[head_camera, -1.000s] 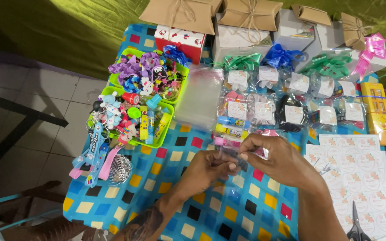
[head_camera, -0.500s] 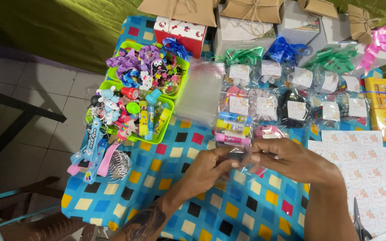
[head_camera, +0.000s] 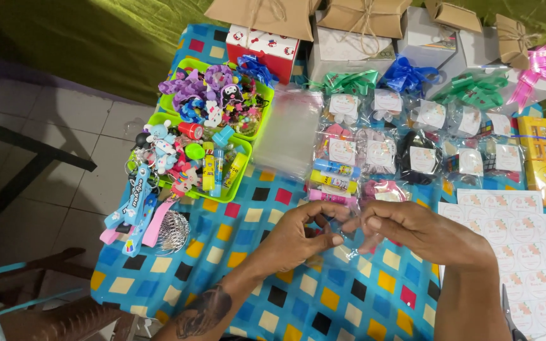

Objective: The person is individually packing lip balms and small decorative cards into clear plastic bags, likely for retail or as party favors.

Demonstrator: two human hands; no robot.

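Head view: both hands, left point(head_camera: 295, 237) and right point(head_camera: 421, 230), have dropped lower, still pinching the clear bag point(head_camera: 347, 243).

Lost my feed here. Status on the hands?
Left hand and right hand both pinching a small clear bag above the checkered tablecloth. Nothing in the way.

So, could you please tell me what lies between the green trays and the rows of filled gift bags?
In the head view, a stack of empty clear bags lies between the green trays and the filled gift bags.
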